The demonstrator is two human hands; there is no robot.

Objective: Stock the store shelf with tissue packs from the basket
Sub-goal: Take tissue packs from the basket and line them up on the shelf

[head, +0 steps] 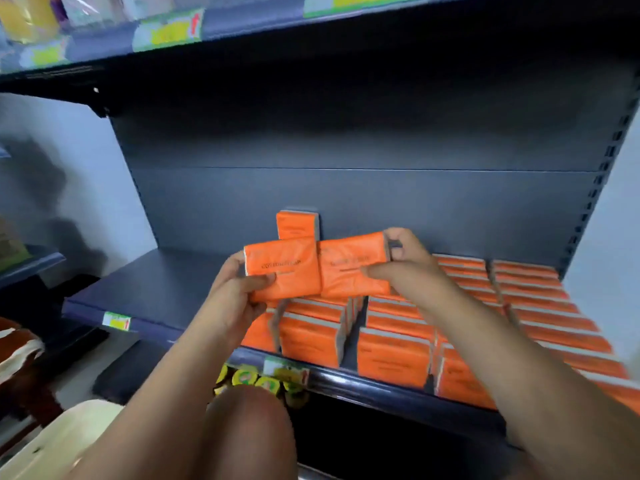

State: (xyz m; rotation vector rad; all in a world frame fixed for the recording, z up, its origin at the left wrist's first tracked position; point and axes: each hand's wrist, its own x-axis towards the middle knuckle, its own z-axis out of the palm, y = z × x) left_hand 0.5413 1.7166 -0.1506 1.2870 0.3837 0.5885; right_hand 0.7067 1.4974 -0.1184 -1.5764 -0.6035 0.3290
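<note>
Two bare hands were raised in front of a dark blue store shelf (156, 282), each grasping one orange tissue pack.

The left hand (239, 289) gripped the left pack (284, 268) by its left end, with the thumb across the front face and the fingers curled behind. The right hand (405, 261) pinched the right pack (353, 268) by its right end between thumb and fingers. The two packs were held side by side with their printed faces toward the viewer and their inner edges touching.

Just behind the hands, one upright pack (298, 225) stood alone against the shelf's back panel.

Directly below the hands and stretching away to the right of them, stocked packs (394, 358) of the same orange stood on edge in several rows that ran from front to back. Blur kept the rows and packs from being counted exactly. To the left of the hands the shelf board was bare.

Two price labels sat on the shelf's front edge, one (117, 320) below and left of the left hand, and one (285, 370) beneath both hands. Under that second label was a blurred cluster of yellow-topped items (249, 377).

Above the hands, an upper shelf (242, 32) carried three blurred yellow-and-green labels.

One bare knee (249, 431) rose nearest the viewer, below the hands.
</note>
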